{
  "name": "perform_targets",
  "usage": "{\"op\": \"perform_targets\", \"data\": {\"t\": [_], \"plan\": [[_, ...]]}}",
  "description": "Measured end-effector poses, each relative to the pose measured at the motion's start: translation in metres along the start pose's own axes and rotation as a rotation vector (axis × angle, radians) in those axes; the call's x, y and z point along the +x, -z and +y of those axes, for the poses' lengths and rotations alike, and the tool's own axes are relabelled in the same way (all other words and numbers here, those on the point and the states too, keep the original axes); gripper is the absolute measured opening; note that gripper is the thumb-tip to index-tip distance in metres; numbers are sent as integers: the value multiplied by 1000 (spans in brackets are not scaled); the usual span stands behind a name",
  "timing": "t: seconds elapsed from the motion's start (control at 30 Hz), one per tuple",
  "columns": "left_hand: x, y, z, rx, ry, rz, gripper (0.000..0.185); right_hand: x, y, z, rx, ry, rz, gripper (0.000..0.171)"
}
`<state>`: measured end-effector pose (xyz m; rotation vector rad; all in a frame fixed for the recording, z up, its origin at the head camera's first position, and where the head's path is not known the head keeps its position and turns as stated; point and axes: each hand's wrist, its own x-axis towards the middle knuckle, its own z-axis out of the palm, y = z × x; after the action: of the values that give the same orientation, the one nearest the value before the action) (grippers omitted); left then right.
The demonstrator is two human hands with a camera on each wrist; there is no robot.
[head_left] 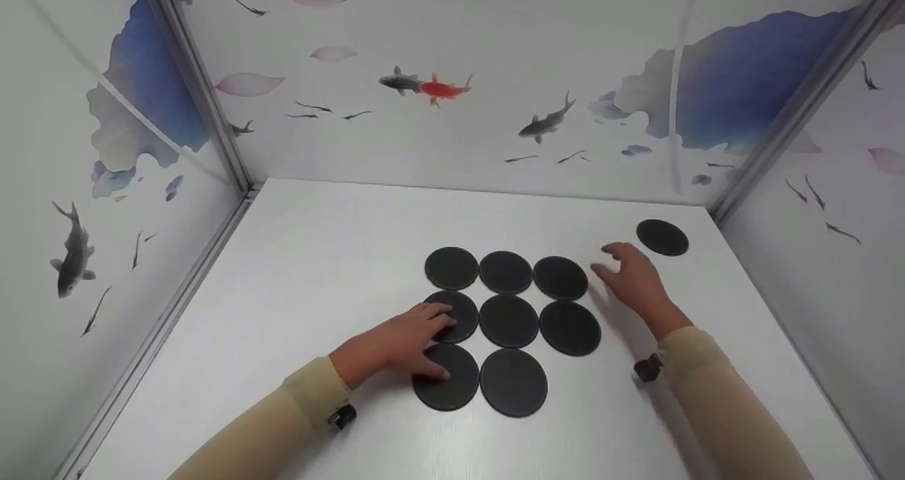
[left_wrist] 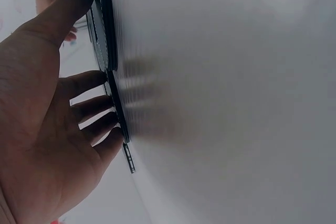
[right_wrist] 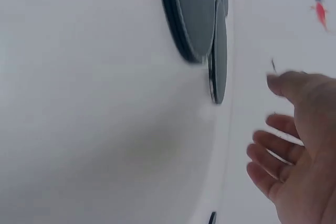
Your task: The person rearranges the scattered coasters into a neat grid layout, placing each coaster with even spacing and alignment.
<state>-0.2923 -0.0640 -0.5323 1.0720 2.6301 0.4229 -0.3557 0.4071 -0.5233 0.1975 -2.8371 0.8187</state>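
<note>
Several round black coasters lie flat on the white table in a close grid of rows. My left hand (head_left: 406, 335) rests over the grid's left column, fingertips on the middle-left coaster (head_left: 461, 324) and thumb on the front-left coaster (head_left: 452, 389). In the left wrist view the fingers (left_wrist: 89, 107) are spread along the coasters' edges. My right hand (head_left: 631, 276) hovers empty with relaxed, bent fingers, between the back-right coaster (head_left: 561, 278) of the grid and a lone coaster (head_left: 662, 237) farther right. The right wrist view shows its thumb apart from the fingers, nothing between them.
The front row has two coasters, the second being the front-middle coaster (head_left: 514, 382). White panels printed with fish and petals enclose the table (head_left: 318, 240) at the back and both sides. A metal post (head_left: 205, 91) stands at the back left corner.
</note>
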Motion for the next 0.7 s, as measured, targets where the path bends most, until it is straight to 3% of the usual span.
{"op": "perform_targets", "data": {"t": [0.1, 0.23, 0.4, 0.5, 0.7], "plan": [[0, 3, 0, -5, 10, 4, 93, 17, 11, 20, -23, -59, 57, 55], [0, 5, -2, -12, 6, 6, 93, 36, 27, 52, -32, -137, 69, 64], [-3, 5, -2, -6, 2, 8, 92, 41, 37, 82, -5, -237, 117, 69], [-4, 4, -1, -7, -1, 13, 92, 30, 41, 84, 28, -283, 167, 70], [-1, 2, 0, -4, -3, 8, 92, 6, 50, 66, 74, -344, 209, 82]]}}
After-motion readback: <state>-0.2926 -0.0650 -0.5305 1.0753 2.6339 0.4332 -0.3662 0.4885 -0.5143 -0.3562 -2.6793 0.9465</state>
